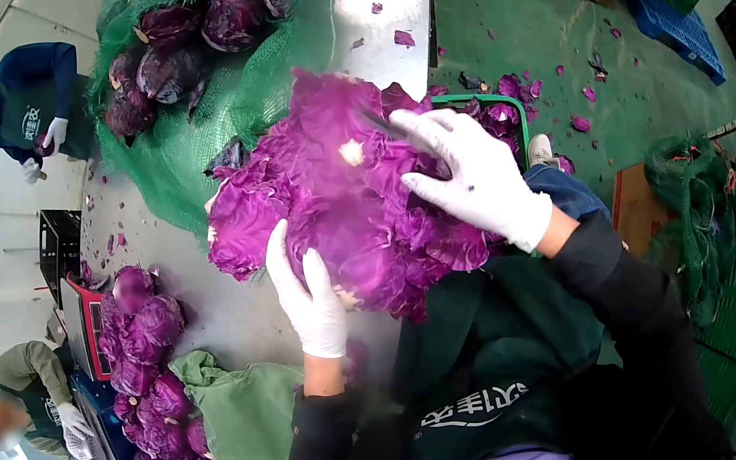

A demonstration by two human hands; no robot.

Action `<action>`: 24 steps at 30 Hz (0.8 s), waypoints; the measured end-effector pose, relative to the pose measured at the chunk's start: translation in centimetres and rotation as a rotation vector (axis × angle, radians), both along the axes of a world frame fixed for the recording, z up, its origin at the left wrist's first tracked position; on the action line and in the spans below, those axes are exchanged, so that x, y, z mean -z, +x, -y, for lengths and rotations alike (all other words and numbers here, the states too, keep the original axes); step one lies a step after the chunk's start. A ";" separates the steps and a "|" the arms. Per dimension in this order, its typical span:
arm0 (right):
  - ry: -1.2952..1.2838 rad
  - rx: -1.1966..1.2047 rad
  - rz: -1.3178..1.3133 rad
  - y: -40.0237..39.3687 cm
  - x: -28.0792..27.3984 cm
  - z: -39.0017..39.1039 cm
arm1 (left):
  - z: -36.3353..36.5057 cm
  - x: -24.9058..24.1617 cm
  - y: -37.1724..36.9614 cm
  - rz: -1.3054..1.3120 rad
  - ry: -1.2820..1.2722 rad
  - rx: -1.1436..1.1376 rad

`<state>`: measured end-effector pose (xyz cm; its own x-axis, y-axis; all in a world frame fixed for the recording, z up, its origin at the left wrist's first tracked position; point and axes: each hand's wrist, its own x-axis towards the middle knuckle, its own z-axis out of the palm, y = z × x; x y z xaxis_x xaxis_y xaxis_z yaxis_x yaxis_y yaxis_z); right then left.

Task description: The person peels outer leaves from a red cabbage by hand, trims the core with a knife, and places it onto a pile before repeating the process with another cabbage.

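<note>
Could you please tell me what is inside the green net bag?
Several dark purple cabbages show at the opening of the green net bag. Anything deeper is covered by these cabbages and the net, so I cannot describe it.

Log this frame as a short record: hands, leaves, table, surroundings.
left hand: white-gloved, fingers spread, at the near edge of the leaves
right hand: white-gloved, fingers spread, at the right side of the leaves
leaves: purple, loose heap between the hands; grip on them unclear
table: green mesh bag with dark cabbages inside; more cabbages piled at left, beside a green cloth
floor: purple scraps, blue pallet
others: two co-workers at left, both gloved
</note>
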<state>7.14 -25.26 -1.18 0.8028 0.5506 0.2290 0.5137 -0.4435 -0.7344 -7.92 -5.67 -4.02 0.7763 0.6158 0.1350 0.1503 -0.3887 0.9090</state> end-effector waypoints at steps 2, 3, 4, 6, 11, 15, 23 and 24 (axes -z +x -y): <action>0.012 -0.146 0.093 -0.9 -1.0 -0.8 | -0.3 0.0 0.1 -0.020 -0.014 0.007; 0.087 -0.228 0.133 -1.4 -0.7 -1.2 | -0.4 0.1 0.1 -0.017 -0.028 0.011; 0.092 -0.328 0.063 -1.6 -0.4 -1.5 | -0.6 0.2 0.1 -0.014 -0.042 0.016; 0.073 -0.430 -0.026 -1.9 0.2 -1.9 | -0.8 0.2 0.2 -0.021 -0.057 0.025; 0.019 -0.403 0.070 -1.5 0.8 -2.0 | -1.1 0.0 0.4 -0.065 -0.059 0.024; -0.007 -0.405 0.147 -1.1 1.0 -1.9 | -1.2 0.2 0.9 -0.045 0.095 0.043; 0.148 -0.505 -0.300 0.7 2.1 -2.2 | -1.3 0.4 1.5 -0.034 0.100 0.060; 0.151 -0.527 -0.522 1.1 1.7 -2.1 | -1.4 0.4 1.4 -0.032 0.107 0.071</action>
